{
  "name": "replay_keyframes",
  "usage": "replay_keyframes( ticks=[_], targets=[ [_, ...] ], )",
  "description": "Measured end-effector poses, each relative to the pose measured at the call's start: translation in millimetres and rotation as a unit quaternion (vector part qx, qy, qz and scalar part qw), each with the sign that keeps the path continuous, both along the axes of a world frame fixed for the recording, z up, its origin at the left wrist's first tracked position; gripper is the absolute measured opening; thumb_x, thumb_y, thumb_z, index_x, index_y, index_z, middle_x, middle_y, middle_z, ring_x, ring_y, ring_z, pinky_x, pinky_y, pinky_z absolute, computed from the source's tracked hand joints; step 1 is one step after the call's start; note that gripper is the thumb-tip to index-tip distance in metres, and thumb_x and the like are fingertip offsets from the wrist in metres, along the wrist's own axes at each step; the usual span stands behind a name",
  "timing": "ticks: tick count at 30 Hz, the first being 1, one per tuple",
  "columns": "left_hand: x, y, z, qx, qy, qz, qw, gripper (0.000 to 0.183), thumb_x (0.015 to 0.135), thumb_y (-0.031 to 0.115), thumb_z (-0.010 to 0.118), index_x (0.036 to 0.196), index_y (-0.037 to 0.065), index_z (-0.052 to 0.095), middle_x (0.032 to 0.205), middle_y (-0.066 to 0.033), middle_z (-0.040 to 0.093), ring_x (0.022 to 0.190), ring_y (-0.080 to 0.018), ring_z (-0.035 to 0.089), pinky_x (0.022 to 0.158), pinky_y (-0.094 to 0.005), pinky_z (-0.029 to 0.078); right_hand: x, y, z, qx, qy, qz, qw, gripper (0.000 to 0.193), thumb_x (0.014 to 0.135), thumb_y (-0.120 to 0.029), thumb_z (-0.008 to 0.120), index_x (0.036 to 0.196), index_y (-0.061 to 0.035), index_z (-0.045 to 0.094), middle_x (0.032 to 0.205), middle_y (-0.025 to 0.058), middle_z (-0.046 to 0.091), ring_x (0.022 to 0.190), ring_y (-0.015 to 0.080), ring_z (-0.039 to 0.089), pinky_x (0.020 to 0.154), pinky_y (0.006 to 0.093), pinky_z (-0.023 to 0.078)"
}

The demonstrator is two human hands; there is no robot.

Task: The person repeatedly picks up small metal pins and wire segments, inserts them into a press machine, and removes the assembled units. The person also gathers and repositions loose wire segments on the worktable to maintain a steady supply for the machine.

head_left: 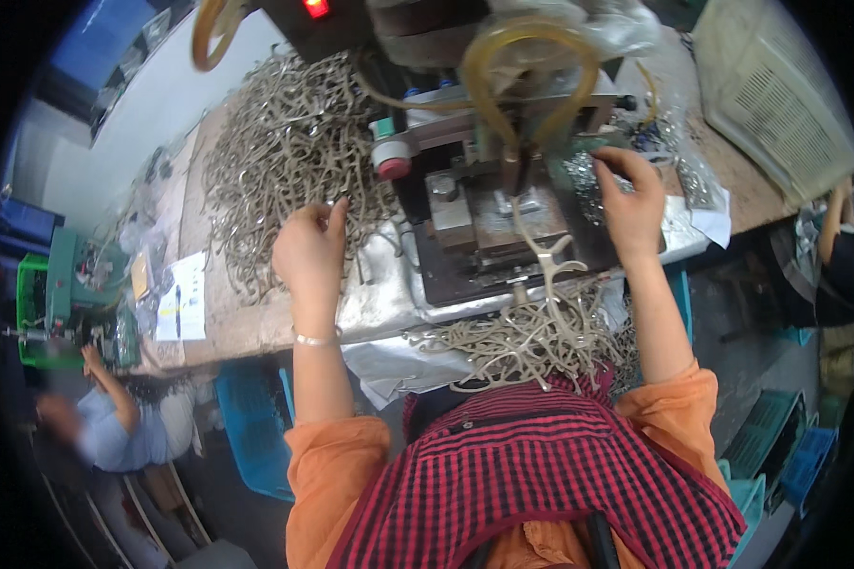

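My left hand is over the right-front part of a big heap of silver metal hooks. Its fingers are curled, with the thumb up; what they hold, if anything, is hidden. On the right, my right hand has thumb and forefinger drawn together beside a batch of small shiny parts; anything between the fingertips is too small to name. Between my hands stands a bench press with a metal fixture block. A branched metal hook sits with one end at the fixture, its forked arms pointing toward me.
More hooks lie piled at the bench edge against my checked apron. A red push button and yellowish tubes are on the press. A pale plastic basket stands far right. Another person works at a green machine on the left.
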State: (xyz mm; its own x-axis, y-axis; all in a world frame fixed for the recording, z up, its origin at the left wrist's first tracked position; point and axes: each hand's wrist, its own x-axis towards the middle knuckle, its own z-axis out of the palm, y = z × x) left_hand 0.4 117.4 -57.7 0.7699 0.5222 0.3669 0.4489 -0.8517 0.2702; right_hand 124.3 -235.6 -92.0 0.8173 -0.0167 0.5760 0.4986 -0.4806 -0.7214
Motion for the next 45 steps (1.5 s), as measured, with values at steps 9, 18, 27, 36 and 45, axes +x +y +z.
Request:
replay_keyframes(
  ticks=[9, 18, 27, 36, 45],
  targets=[
    [-1.0, 22.8, -48.0, -0.324, -0.128, -0.052, 0.936, 0.023, 0.09, 0.02, 0.077, 0.088, -0.003, 0.076, 0.066, -0.004, 0.067, 0.061, -0.0092, 0.056, 0.057, -0.0278, 0.044, -47.7, -68.0, -35.7, 0.015, 0.073, -0.087, 0.993, 0.015, 0.087, -0.004, 0.072, 0.101, -0.0008, 0.075, 0.097, 0.0105, 0.075, 0.094, 0.0196, 0.071, 0.084, 0.0302, 0.053],
    [14.8, 7.2, -90.9, -0.07, 0.016, 0.024, 0.997, 0.028, 0.079, 0.034, 0.083, 0.08, 0.008, 0.074, 0.082, -0.0122, 0.072, 0.076, -0.0356, 0.068, 0.069, -0.0438, 0.053, -51.5, 18.4, 60.7, 0.066, 0.067, 0.173, 0.981, 0.018, 0.085, -0.001, 0.073, 0.103, 0.0027, 0.072, 0.1, 0.0062, 0.073, 0.098, 0.0148, 0.067, 0.089, 0.028, 0.051],
    [2.0, 18.7, -68.0, -0.397, -0.141, -0.071, 0.904, 0.009, 0.089, 0.01, 0.074, 0.084, 0.003, 0.069, 0.08, -0.003, 0.069, 0.068, -0.0135, 0.066, 0.061, -0.0267, 0.05, -46.2, 53.6, 51.7, 0.254, 0.169, 0.251, 0.919, 0.051, 0.082, 0.001, 0.073, 0.128, 0.0051, 0.053, 0.094, 0.0097, 0.071, 0.093, 0.0132, 0.067, 0.087, 0.0273, 0.05],
    [-39.5, -68.2, 55.0, -0.306, -0.443, -0.477, 0.694, 0.016, 0.098, -0.004, 0.051, 0.112, 0.002, 0.055, 0.104, -0.0168, 0.066, 0.087, -0.0268, 0.068, 0.083, -0.0476, 0.062, -75.4, 57.7, 81.2, 0.234, 0.155, 0.233, 0.931, 0.06, 0.087, 0.002, 0.069, 0.142, 0.0045, 0.044, 0.113, 0.0101, 0.069, 0.106, 0.0158, 0.064, 0.097, 0.0307, 0.049],
    [-6.9, -135.2, 64.4, 0.095, -0.219, -0.61, 0.756, 0.021, 0.067, 0.002, 0.072, 0.084, 0.009, 0.063, 0.101, -0.005, 0.07, 0.062, -0.0141, 0.055, 0.053, -0.0263, 0.047, -12.1, -27.8, -23.9, -0.256, 0.006, -0.09, 0.962, 0.024, 0.078, -0.015, 0.078, 0.101, -0.0093, 0.076, 0.127, 0.0201, 0.065, 0.128, 0.0377, 0.055, 0.108, 0.0451, 0.044]
  ],
)
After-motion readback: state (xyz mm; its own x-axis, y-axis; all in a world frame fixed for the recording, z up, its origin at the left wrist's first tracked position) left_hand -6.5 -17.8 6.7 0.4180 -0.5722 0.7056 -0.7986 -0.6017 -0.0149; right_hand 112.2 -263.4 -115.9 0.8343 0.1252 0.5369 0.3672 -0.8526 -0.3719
